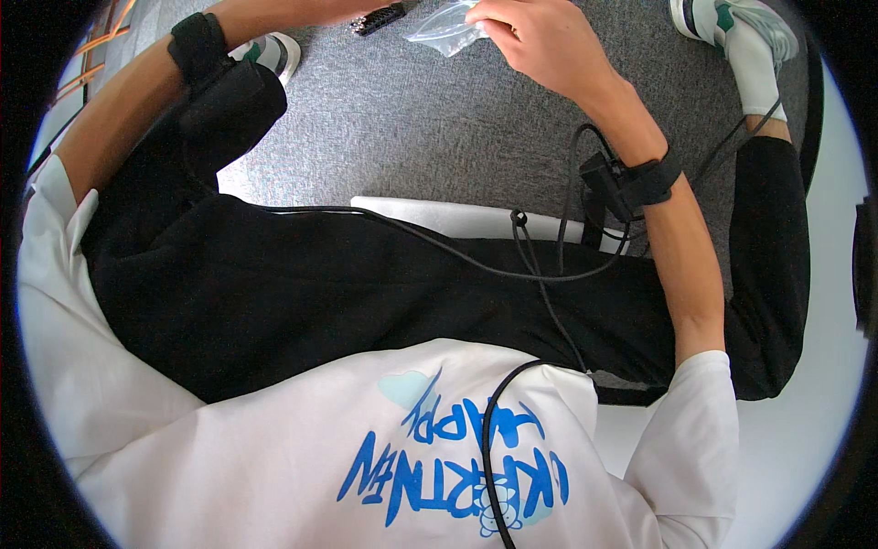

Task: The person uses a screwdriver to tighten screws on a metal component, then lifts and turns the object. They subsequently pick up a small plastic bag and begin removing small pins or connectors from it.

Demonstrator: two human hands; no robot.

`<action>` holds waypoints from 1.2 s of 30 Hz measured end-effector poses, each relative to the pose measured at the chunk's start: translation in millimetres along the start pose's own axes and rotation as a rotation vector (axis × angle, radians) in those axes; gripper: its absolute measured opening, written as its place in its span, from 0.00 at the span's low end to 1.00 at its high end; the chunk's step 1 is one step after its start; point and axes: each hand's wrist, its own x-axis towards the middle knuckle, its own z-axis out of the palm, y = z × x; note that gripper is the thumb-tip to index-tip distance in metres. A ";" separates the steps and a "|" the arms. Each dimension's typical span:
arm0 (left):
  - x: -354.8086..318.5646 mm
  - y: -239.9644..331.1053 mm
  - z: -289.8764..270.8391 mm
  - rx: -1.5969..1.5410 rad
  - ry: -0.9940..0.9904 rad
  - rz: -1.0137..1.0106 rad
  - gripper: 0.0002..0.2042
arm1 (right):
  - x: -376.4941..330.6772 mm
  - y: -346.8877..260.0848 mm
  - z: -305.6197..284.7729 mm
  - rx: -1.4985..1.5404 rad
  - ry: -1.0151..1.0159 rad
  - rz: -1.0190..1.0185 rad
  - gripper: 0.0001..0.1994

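Observation:
My right hand [540, 41] is near the top of the view and pinches a small clear plastic bag [446, 27] over the grey carpet. My left hand [343, 7] is almost entirely cut off by the top edge. A small black ridged piece [380, 18] sticks out right beside it, close to the bag. Whether the left fingers grip that piece is hidden. Both wrists carry black straps, and the right wrist strap [631, 183] has a cable running from it.
I sit on a white seat [439, 215] with black trousers [347, 293] across my lap. Black cables [540, 274] cross my thighs. White and green sneakers [741, 32] rest on the grey carpet [430, 119]. An orange rack [101, 37] stands at far left.

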 end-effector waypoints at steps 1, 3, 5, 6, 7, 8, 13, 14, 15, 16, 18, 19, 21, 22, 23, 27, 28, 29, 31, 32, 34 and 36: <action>0.3 -15.8 8.1 0.002 0.000 0.000 0.15 | 0.2 0.2 0.2 0.003 0.001 -0.005 0.04; -0.7 -55.5 30.2 0.116 -0.015 -0.070 0.15 | 1.5 0.3 1.3 0.008 0.004 -0.011 0.04; -6.2 -92.6 43.6 0.158 -0.071 -0.027 0.15 | 1.8 0.9 1.7 0.012 0.000 -0.015 0.04; -8.2 -104.7 49.4 0.199 -0.125 0.019 0.15 | 1.9 1.3 2.0 0.014 0.001 -0.013 0.04; -9.6 -109.6 54.1 0.199 -0.128 0.019 0.15 | 1.9 1.5 2.0 0.019 0.005 -0.011 0.04; -11.0 -114.0 59.7 0.118 -0.120 -0.040 0.16 | 2.0 1.8 2.5 0.024 0.008 -0.009 0.04; -7.3 -104.1 83.2 -0.218 -0.150 -0.110 0.19 | 0.3 6.2 4.5 0.021 0.005 -0.001 0.04; -6.0 -101.4 84.6 -0.189 -0.164 -0.119 0.20 | 0.0 6.3 4.6 0.020 0.002 0.000 0.04; -4.5 -99.1 85.6 -0.159 -0.177 -0.127 0.20 | 0.2 6.5 4.5 0.021 0.001 0.001 0.04; -1.8 -96.0 84.0 -0.161 -0.178 -0.126 0.20 | 0.3 7.0 3.7 0.024 0.009 -0.001 0.04; 3.6 -91.2 79.0 -0.083 -0.208 -0.177 0.19 | -0.7 8.2 1.6 0.026 0.015 0.000 0.04; 2.3 -96.5 82.1 -0.082 -0.210 -0.182 0.19 | 0.0 7.4 1.7 0.023 0.025 -0.012 0.03; 0.9 -106.4 88.1 -0.060 -0.122 -0.174 0.18 | 2.2 5.6 3.0 0.024 0.037 -0.027 0.03; 3.1 -103.8 87.1 -0.060 -0.122 -0.169 0.18 | 1.2 6.0 2.7 0.030 0.032 -0.012 0.03; 4.6 -101.3 85.8 -0.070 -0.117 -0.166 0.17 | 0.3 6.2 2.3 0.035 0.027 0.004 0.03; 4.1 -90.2 75.4 -0.105 -0.148 -0.147 0.14 | -1.5 7.8 1.7 0.028 0.043 -0.018 0.03; 2.6 -88.2 75.1 -0.106 -0.147 -0.146 0.14 | -0.5 7.7 2.0 0.027 0.038 -0.017 0.03; 1.1 -86.0 75.0 -0.088 -0.138 -0.153 0.14 | 0.0 7.5 2.3 0.026 0.033 -0.016 0.03; -0.5 -77.9 71.5 -0.071 -0.126 -0.158 0.13 | -0.7 7.5 2.1 0.025 0.028 -0.009 0.03; 0.4 -72.1 66.8 -0.042 -0.141 -0.168 0.13 | -1.5 7.6 1.4 0.025 0.025 -0.003 0.04; 4.1 -68.6 56.8 -0.016 -0.153 -0.173 0.13 | -3.2 8.0 0.2 0.016 0.014 0.005 0.04; 0.0 -78.7 42.1 0.007 -0.263 -0.180 0.13 | -0.3 5.4 0.6 0.027 0.016 0.002 0.04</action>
